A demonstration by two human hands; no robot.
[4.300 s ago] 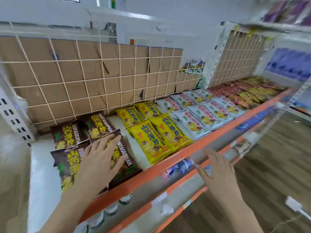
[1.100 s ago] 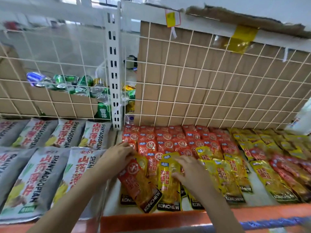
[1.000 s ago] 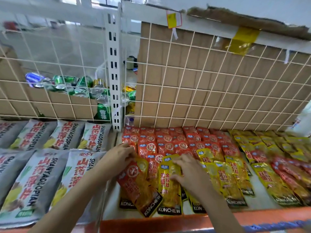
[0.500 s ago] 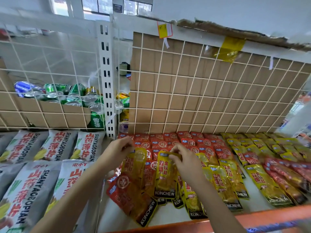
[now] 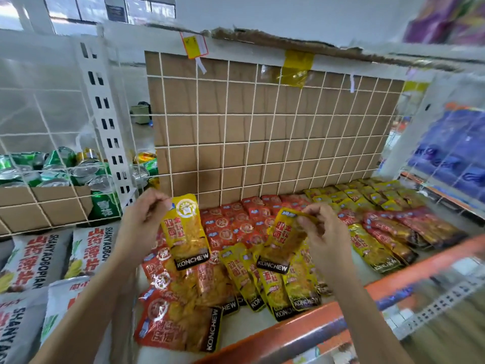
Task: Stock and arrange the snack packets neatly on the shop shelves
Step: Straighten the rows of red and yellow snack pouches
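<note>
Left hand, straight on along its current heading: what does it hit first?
Likely the wire grid at the back, with cardboard behind it. The left hand, pinching a yellow packet, points up and forward at it. Nothing shows between, but depth is unclear.

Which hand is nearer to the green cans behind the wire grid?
Left. The left hand, holding a yellow packet, is just right of the green cans; the right hand, holding another yellow packet, is farther right.

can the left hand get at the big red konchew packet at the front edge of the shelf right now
Probably, but not freely: the red packet lies uncovered, close to the left hand, yet that hand is pinching a yellow packet.
</note>
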